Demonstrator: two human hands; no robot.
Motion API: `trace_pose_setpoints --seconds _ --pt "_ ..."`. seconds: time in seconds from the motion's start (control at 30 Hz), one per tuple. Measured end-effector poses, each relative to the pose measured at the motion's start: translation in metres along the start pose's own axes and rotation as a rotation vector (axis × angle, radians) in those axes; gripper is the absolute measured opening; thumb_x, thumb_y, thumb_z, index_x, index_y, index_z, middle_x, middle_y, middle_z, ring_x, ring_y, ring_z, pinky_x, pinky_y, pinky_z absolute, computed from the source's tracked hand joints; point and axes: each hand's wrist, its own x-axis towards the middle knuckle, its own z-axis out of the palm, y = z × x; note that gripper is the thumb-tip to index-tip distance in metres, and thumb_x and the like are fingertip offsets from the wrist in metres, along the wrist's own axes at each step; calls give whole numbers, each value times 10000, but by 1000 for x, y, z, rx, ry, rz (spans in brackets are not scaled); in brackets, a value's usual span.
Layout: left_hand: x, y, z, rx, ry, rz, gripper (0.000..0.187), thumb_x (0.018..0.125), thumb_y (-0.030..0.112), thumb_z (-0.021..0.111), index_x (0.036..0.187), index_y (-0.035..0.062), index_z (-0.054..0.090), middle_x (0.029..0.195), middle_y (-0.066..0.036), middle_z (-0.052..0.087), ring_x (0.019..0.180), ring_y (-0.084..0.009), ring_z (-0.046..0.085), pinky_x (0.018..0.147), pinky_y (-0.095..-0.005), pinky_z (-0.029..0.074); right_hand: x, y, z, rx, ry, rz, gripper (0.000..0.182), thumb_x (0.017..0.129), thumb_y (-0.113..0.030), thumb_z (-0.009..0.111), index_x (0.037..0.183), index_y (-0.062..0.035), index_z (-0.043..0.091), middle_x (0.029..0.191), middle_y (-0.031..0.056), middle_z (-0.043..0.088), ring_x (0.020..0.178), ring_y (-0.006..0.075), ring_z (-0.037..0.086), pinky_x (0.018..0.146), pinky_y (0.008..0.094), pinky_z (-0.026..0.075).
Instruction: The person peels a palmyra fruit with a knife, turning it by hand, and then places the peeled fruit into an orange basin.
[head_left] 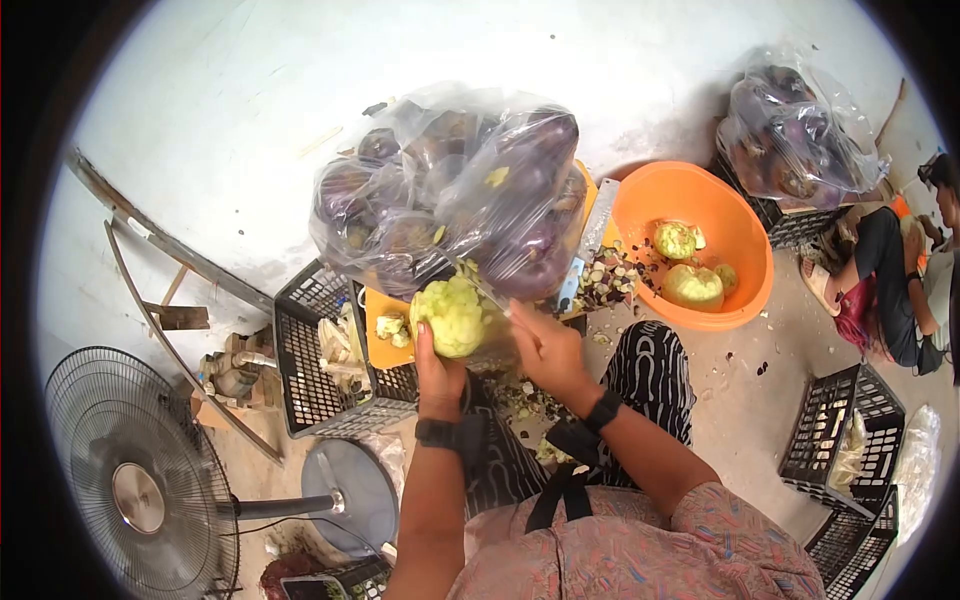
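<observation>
My left hand (440, 378) is wrapped round the lower left side of a peeled, pale green eggplant (450, 318). My right hand (548, 350) is closed on a knife (488, 290), whose thin blade lies against the eggplant's upper right side; its handle is mostly hidden in my fingers. Right behind them, a clear plastic bag (450, 180) full of dark purple eggplants rests on an orange board (385, 350). A cleaver (597, 225) with a light blue handle lies along the board's right side. Chopped trimmings sit by my left hand on the board.
An orange basin (740, 290) holds several peeled eggplants. Dark peel scraps (610, 280) litter the area beside it. A black crate (300, 390) and a standing fan (140, 490) are on the left. Another person (915, 290) sits at the far right near a second bag (795, 140) of eggplants.
</observation>
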Motion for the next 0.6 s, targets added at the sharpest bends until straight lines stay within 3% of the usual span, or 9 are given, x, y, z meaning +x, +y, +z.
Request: trace_pose_setpoints --seconds 0.2,0.6 --pt "1 3 -8 66 6 -61 614 986 523 416 1429 100 370 1403 -97 477 1253 -280 497 1006 -468 433 -32 -10 -10 -188 -92 -36 338 861 -156 657 1197 -119 654 697 112 613 584 296 614 533 391 499" --pt "-1 4 -5 64 18 -78 617 980 515 441 1432 102 362 1398 -106 479 1254 -295 494 988 -492 442 -25 -9 -2 -136 -1 -50 338 866 -152 653 1201 -111 649 695 110 610 572 301 606 521 400 492"
